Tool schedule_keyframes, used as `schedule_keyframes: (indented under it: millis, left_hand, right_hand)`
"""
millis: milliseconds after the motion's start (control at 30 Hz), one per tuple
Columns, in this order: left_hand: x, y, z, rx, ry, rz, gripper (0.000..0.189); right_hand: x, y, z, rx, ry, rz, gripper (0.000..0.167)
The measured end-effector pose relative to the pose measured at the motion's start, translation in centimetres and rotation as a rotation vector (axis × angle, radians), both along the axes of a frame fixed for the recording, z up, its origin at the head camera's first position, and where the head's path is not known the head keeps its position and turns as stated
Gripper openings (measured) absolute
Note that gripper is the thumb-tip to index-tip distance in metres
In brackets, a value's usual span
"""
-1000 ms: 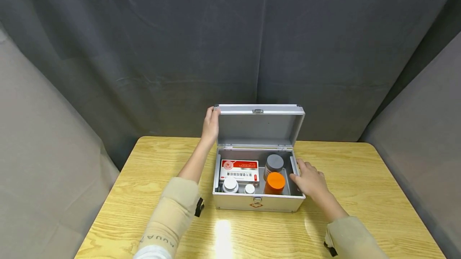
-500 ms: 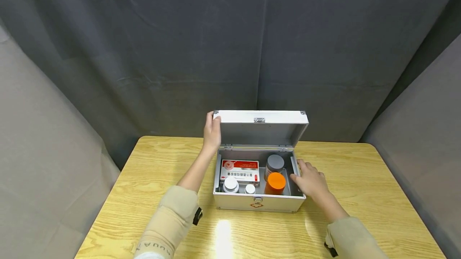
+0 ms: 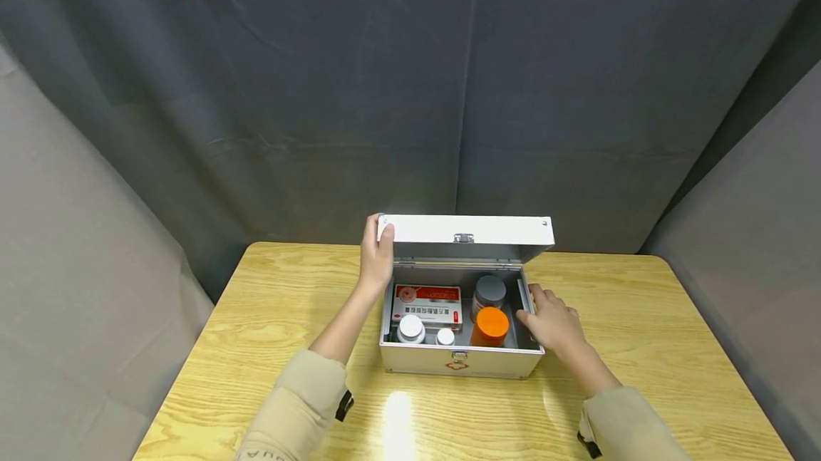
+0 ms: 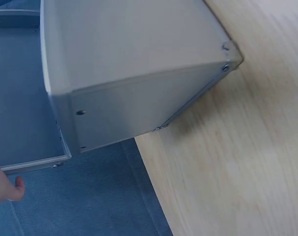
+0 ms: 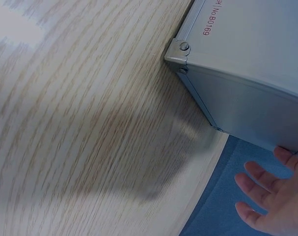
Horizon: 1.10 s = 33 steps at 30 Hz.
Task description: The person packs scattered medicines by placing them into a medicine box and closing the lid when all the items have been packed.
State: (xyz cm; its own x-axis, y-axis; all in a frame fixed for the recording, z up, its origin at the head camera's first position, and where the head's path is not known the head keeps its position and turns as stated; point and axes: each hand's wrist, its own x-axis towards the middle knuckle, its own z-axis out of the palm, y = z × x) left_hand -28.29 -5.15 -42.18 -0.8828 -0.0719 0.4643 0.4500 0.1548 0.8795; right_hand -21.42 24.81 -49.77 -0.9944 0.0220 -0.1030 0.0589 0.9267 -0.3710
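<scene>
An aluminium first-aid box (image 3: 420, 359) stands on the table, its hinged lid (image 3: 465, 229) raised and leaning forward. My left hand (image 3: 375, 256) grips the lid's front left corner, thumb on the front face; part of this hand (image 4: 4, 188) shows by the lid corner in the left wrist view. My right hand (image 3: 555, 320) holds the box's right wall, thumb over the rim. In the right wrist view that hand's fingers (image 5: 257, 187) are spread outside the wall. Inside lie a red-and-white medicine box (image 3: 426, 306), a white bottle (image 3: 410, 328), a smaller white bottle (image 3: 445, 336), an orange-capped jar (image 3: 490, 325) and a grey-capped jar (image 3: 490, 290).
The wooden table (image 3: 288, 290) extends to both sides of the box. A dark grey curtain (image 3: 321, 90) hangs behind it, and lighter grey panels (image 3: 83, 268) flank the table. The box stands near the table's far edge.
My left hand has brought the lid forward and down, so its front face now shows more and the inside less. The right hand and the contents have stayed in place.
</scene>
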Motion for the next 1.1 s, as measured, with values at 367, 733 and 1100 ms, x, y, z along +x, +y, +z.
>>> schedule_keyframes:
  millis: [367,733,1100]
  left_hand:
    - [4.0,-0.1,0.7,-0.022,0.192,-0.045,0.046]
    - [5.2,-0.6,-1.6,-0.052,0.356,-0.1,0.06]
    - [5.7,-0.8,-2.7,-0.097,0.458,-0.096,0.059]
  right_hand:
    - [0.0,0.2,-0.4,-0.088,0.028,-0.01,0.061]
    - [0.3,0.6,-0.8,-0.226,0.031,-0.02,0.056]
    - [0.7,0.5,-1.4,-0.547,0.069,-0.026,0.049]
